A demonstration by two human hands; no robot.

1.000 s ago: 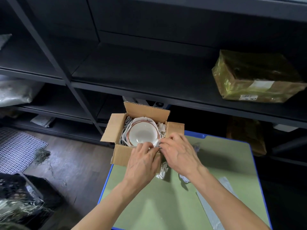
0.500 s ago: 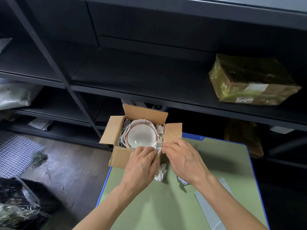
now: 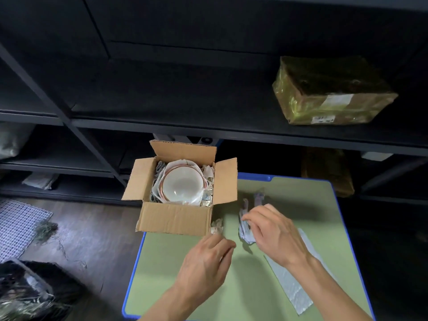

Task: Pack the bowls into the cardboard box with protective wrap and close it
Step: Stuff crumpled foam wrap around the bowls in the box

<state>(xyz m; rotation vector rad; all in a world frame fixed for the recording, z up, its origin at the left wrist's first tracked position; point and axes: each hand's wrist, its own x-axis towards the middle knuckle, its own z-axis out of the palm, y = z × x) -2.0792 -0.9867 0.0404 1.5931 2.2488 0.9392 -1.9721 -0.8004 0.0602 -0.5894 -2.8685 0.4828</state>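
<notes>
Hiding partly under hands (image 3: 207, 260) (image 3: 275, 235): crumpled wrap (image 3: 244, 230)

Bare left hand (image 3: 206, 259) and right hand (image 3: 276, 232); forearms uncovered to frame edge

A parcel wrapped in yellowish film (image 3: 333, 91) is seen on the dark shelving (image 3: 185, 128), toward its right end. Before the shelving's left part, a white grid mat (image 3: 20, 225) is laid on the wooden floor (image 3: 92, 228). A green, blue-rimmed counter (image 3: 301, 193) is set against the shelving's front.
</notes>
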